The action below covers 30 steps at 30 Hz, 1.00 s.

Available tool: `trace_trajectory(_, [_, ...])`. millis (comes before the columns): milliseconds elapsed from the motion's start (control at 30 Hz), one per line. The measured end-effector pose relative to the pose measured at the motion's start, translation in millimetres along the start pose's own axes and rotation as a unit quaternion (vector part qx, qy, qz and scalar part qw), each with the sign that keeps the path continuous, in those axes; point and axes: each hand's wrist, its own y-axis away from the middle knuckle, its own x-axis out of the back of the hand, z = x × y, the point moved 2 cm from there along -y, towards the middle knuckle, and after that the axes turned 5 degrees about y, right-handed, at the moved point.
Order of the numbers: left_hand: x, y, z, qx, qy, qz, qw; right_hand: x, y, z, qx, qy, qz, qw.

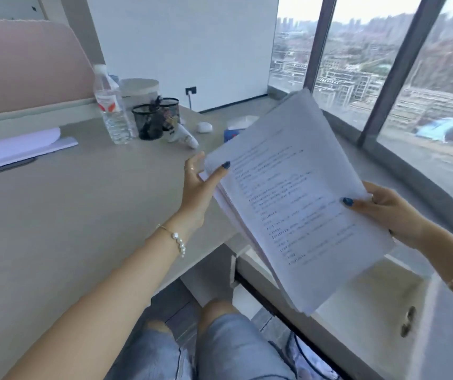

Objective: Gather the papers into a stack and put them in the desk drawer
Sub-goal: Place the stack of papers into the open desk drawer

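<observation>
Stack of papers (288, 198) gathered, clamped in both grips, left hand (200, 185) and right hand (389, 212), held above the counter (69, 215) edge; next: lower into drawer (370, 305) below.

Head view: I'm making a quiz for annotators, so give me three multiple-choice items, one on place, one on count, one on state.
1. Where is the water bottle?
A. on the desk
B. on the floor
C. on the windowsill

2. How many hands hold the paper stack?
A. none
B. one
C. two

3. The paper stack is:
A. flat on the desk
B. lifted off the desk
C. rolled up

Answers: 1 A, it stands beside the mesh pen cups. 2 C, left hand and right hand grip opposite edges. 3 B, it hangs tilted past the desk edge.
</observation>
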Motion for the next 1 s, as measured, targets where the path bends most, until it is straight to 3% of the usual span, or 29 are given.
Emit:
trace_trajectory(167, [-54.4, -10.4, -38.2, -0.020, -0.166, -0.095, 0.981, 52.2, 40.7, 46.9, -0.089, -0.008, 0.024, 0.996])
trace_trajectory(367, [-106.6, -21.2, -64.7, -0.065, -0.300, -0.208, 0.929, 73.9, 61.5, 88.6, -0.182, 0.000, 0.016, 0.983])
trace_trajectory(533, [-127.9, -40.7, -77.2, -0.062, -0.389, -0.253, 0.883, 85.6, 62.2, 112.1, -0.218, 0.016, -0.015, 0.976])
trace_trajectory(633, [-132.9, -48.6, -84.5, -0.068, -0.410, -0.255, 0.873, 88.2, 56.8, 123.1, -0.225, 0.023, -0.034, 0.973])
trace_trajectory(1000, [-131.2, -56.1, -94.7, -0.075, -0.385, -0.249, 0.885, 79.4, 27.0, 162.0, -0.251, 0.030, -0.074, 0.965])
